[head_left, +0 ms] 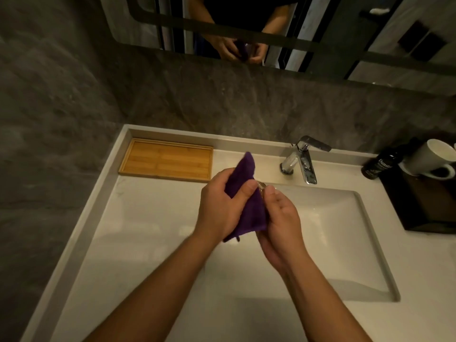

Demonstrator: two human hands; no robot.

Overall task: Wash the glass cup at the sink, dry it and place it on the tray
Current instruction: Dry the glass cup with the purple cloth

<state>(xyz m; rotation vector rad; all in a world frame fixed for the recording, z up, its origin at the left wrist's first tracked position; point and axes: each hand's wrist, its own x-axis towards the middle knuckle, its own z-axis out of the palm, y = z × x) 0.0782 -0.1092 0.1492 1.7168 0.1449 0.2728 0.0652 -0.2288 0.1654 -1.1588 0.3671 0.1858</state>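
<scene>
Standing over a white counter (153, 218) with the sink (333, 243) sunk in at right. Sitting bare at back left, well apart from the hands: the wooden tray (165, 159). Rising behind the sink, the tap (302, 159), with no water showing. Wrapping most of the cup: a purple cloth (246, 193), bunched between both hands above the sink's left edge. Closing around the cloth from the left, thumb pressing on top: the left hand (219, 206). Gripping from the right, fingers curled under: the right hand (281, 223). Peeking out between the thumbs: only a sliver of the cup (262, 185). Drying, by the look of it. Risking a slip: wet glass turning inside loose cloth and dropping onto the hard sink. Risking also a damp cup reaching the tray.
</scene>
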